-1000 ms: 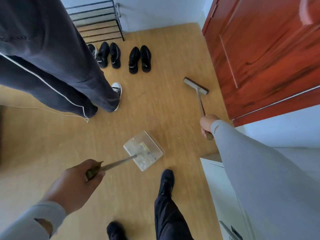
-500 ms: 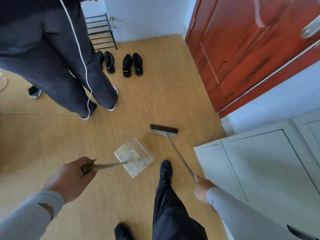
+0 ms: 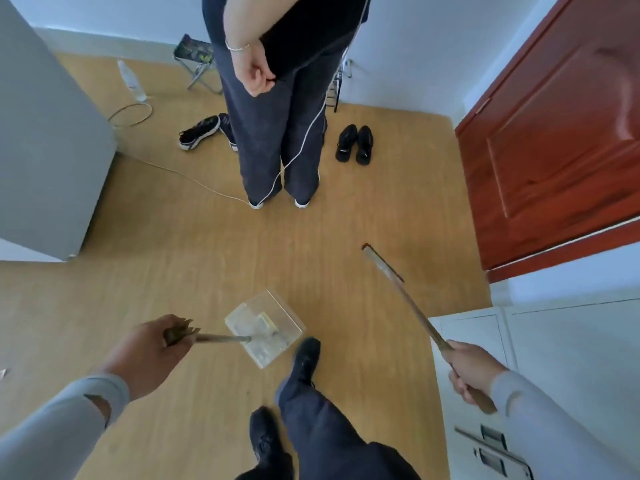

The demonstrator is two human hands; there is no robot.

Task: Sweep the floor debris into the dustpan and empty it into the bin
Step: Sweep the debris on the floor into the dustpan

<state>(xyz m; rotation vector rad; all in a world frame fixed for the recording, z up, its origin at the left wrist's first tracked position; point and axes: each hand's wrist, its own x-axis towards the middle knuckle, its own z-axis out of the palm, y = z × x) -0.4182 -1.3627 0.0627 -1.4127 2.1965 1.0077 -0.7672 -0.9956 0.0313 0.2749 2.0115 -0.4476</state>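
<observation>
A clear plastic dustpan [image 3: 265,327] sits low over the wooden floor just ahead of my left foot, with pale debris inside it. My left hand [image 3: 154,348] grips the end of its long metal handle. My right hand [image 3: 472,370] grips the wooden handle of a broom. The broom head [image 3: 381,263] hangs out to the right of the dustpan, apart from it, near the red door. No bin is in view.
Another person [image 3: 277,98] stands straight ahead with a white cable trailing to the floor. Black shoes [image 3: 355,143] and a sneaker [image 3: 199,131] lie behind them. A grey cabinet [image 3: 45,133] is at left, a red door [image 3: 561,140] and white cabinets [image 3: 554,358] at right.
My view has swung left, bringing the standing person and grey cabinet into frame. The broom head moved from beside the dustpan out to the right. The dustpan stays held near my foot.
</observation>
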